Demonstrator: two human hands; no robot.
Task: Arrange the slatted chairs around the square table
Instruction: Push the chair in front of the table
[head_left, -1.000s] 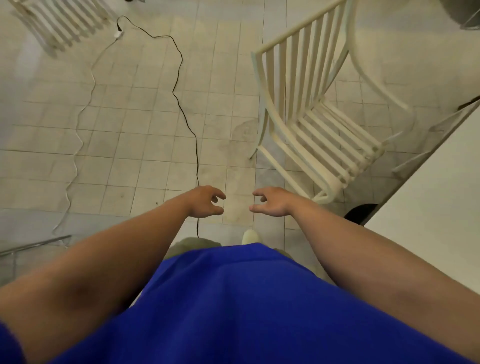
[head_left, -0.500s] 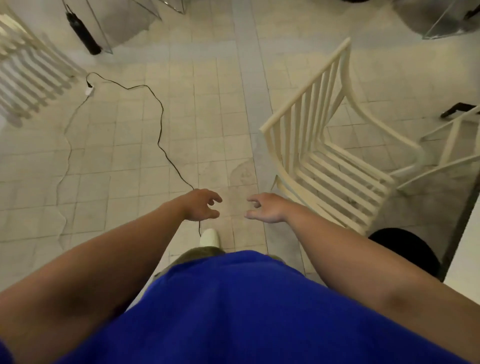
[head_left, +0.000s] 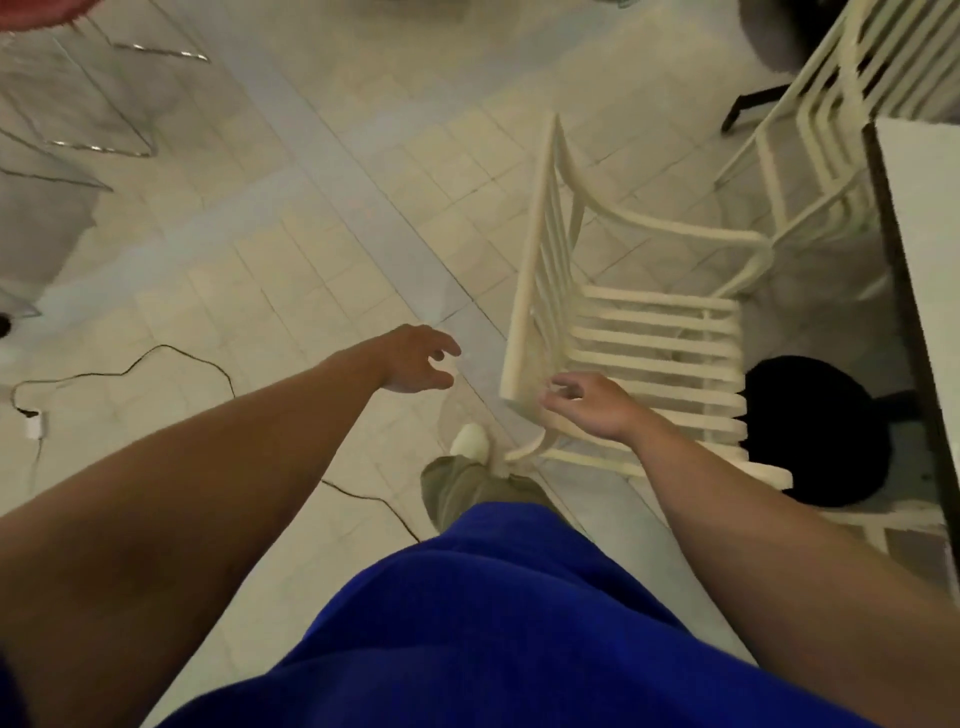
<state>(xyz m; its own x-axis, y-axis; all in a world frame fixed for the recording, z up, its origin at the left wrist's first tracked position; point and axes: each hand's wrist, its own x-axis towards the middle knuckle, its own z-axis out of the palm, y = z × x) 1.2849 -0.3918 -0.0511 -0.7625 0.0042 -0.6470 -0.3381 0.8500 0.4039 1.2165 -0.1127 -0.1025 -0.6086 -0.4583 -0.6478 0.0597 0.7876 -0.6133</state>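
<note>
A person in a blue top (head_left: 498, 613) stands on a pale tiled floor (head_left: 291, 270) with both arms stretched out in front. The left hand (head_left: 415, 358) hangs in the air over the floor, fingers spread and curled a little, holding nothing. The right hand (head_left: 592, 402) is loose and open too, and its fingertips (head_left: 553, 395) are right at the lower end of the back of a cream slatted chair (head_left: 623, 332); it is hard to tell if they touch the chair or are just beside it. That chair stands near the white worktop (head_left: 930, 270), which is cut off by the right edge, so only a strip of it shows. The right arm hides part of the chair's seat and near armrest. A round black thing (head_left: 821, 431) sits on the floor under the edge of the worktop, too dark to make out. A second slatted chair (head_left: 826, 119) stands further back beside the worktop, blurry and cut off at the top. One pale shoe (head_left: 470, 441) and an olive trouser leg (head_left: 467, 488) poke out below the blue top. A thin black cable (head_left: 171, 353) snakes over the floor to a small white plug (head_left: 35, 426) at the left. Up in the left corner are blurry see-through chairs with shiny metal legs (head_left: 78, 104).
</note>
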